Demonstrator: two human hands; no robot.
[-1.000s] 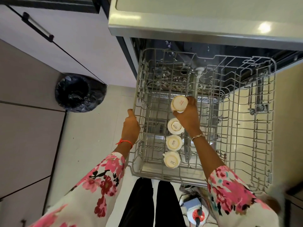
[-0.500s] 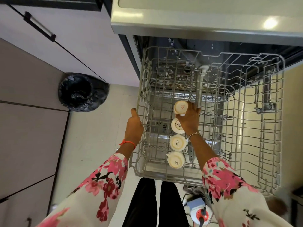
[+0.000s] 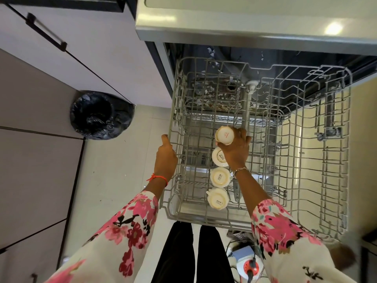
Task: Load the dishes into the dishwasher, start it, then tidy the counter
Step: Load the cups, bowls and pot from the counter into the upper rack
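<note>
Right hand point(image 3: 234, 151): grasps an upturned cup point(image 3: 224, 135), frame centre, above three racked cups point(image 3: 220, 176).
Left hand point(image 3: 166, 157): clutches the rack's left rim point(image 3: 171, 127).

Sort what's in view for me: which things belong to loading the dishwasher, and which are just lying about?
Job: rack, gripped at its rim by the left hand; held cup in the right hand; three upturned cups already racked.
Lying about: black-bagged bin; floor socket; cupboard handle.
</note>
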